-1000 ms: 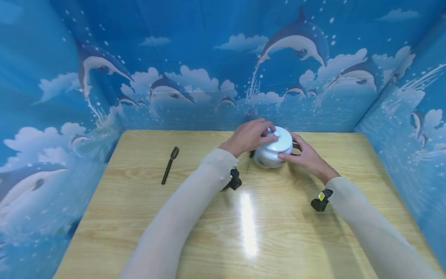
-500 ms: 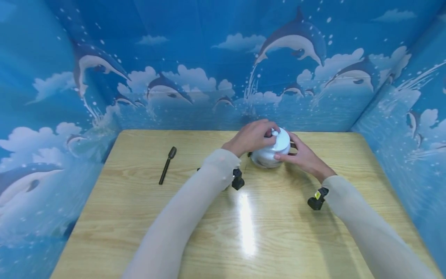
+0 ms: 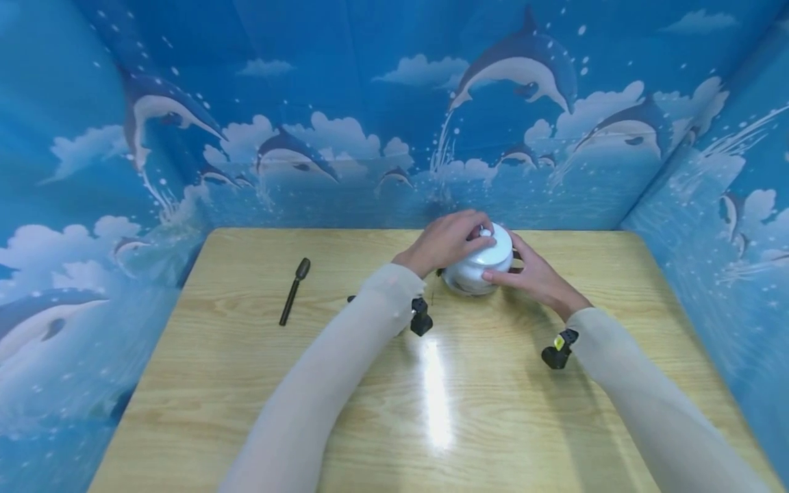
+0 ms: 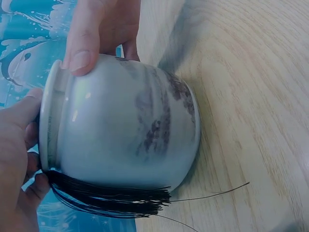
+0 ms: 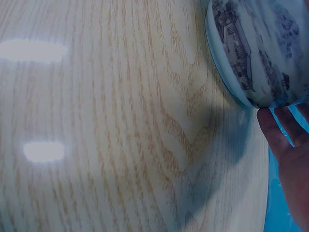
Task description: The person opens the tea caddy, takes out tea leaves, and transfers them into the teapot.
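Observation:
A white ceramic jar (image 3: 470, 281) with a dark painted landscape stands near the table's back edge. On top of it sits a white lid (image 3: 496, 250) with a small knob. My left hand (image 3: 445, 241) reaches over the lid and pinches at the knob, its fingers partly covering it. The right hand (image 3: 544, 279) grips the jar's right side, thumb in front and fingers behind. In the left wrist view a black tassel (image 4: 111, 199) runs from beside the lid's rim along the jar's wall. The right wrist view shows the jar's painted lower side (image 5: 260, 53) over the wood.
A dark spoon-like tool (image 3: 294, 291) lies on the wooden table (image 3: 216, 383) at the left. Behind the left sleeve (image 3: 345, 363) a small dark tip (image 3: 351, 298) peeks out, the rest of it hidden. A blue dolphin-print curtain (image 3: 370, 103) encloses the back and sides.
The view has shifted slightly. Both hands stay on the jar and lid; the left fingers have shifted a little at the knob.

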The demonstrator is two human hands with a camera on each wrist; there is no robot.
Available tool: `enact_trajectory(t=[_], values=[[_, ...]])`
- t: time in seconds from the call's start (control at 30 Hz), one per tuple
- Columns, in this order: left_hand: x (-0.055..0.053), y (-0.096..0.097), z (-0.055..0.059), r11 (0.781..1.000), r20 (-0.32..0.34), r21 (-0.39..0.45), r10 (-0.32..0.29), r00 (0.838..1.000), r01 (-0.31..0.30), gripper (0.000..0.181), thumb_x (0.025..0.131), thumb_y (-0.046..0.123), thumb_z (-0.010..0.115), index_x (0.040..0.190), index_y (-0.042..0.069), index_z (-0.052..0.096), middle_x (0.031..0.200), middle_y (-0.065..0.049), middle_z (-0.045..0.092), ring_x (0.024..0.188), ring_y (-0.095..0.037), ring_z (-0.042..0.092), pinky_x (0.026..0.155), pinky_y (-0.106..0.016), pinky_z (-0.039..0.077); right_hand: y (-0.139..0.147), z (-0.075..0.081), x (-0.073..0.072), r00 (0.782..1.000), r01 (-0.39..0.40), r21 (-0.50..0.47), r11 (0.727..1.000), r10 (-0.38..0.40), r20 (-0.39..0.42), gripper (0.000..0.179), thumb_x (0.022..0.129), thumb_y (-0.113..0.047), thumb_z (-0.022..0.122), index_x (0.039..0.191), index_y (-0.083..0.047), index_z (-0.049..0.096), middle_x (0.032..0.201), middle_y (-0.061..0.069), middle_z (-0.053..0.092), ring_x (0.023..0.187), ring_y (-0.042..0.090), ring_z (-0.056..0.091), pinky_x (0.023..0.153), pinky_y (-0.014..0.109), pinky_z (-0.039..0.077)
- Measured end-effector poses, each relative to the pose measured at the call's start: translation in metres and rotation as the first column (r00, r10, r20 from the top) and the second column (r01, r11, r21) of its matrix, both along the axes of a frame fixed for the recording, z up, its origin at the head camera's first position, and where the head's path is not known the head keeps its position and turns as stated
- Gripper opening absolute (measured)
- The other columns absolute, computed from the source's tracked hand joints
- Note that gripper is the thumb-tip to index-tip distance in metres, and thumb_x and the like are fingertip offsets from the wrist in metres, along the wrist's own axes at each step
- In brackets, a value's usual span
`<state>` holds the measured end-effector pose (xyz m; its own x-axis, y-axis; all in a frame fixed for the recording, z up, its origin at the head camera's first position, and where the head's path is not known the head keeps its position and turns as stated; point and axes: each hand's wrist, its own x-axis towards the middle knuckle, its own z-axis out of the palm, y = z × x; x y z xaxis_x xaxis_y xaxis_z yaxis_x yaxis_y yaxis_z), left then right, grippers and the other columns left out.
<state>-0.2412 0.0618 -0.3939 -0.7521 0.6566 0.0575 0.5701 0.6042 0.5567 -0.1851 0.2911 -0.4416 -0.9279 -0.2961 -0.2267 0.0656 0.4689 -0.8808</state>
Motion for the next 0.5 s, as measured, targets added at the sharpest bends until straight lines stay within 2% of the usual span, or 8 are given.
enact_trajectory(t=[0.27, 0.5], values=[[0.001, 0.002, -0.008, 0.998, -0.095, -0.052, -0.035, 0.995, 0.03, 0.035, 0.116, 0.043, 0.052, 0.14, 0.019, 0.062, 0.133, 0.003, 0.066, 0.113, -0.008, 0.065, 0.093, -0.026, 0.057, 0.001, 0.002, 0.001, 1.0, 0.006, 0.011, 1.0, -0.006, 0.007, 0.107, 0.101, -0.04, 0.08, 0.175, -0.039, 0.004, 0.182, 0.008, 0.017, 0.163, 0.041, 0.027, 0.126, 0.064, 0.039], [0.003, 0.004, -0.014, 0.997, -0.205, -0.069, -0.035, 0.978, 0.021, 0.032, 0.118, 0.04, 0.048, 0.137, 0.018, 0.062, 0.133, 0.001, 0.066, 0.106, -0.009, 0.065, 0.087, -0.025, 0.057, 0.001, 0.003, 0.001, 1.0, 0.025, 0.018, 1.0, -0.025, 0.006, 0.105, 0.1, -0.044, 0.08, 0.175, -0.04, 0.007, 0.181, 0.005, 0.02, 0.163, 0.039, 0.028, 0.124, 0.064, 0.041]])
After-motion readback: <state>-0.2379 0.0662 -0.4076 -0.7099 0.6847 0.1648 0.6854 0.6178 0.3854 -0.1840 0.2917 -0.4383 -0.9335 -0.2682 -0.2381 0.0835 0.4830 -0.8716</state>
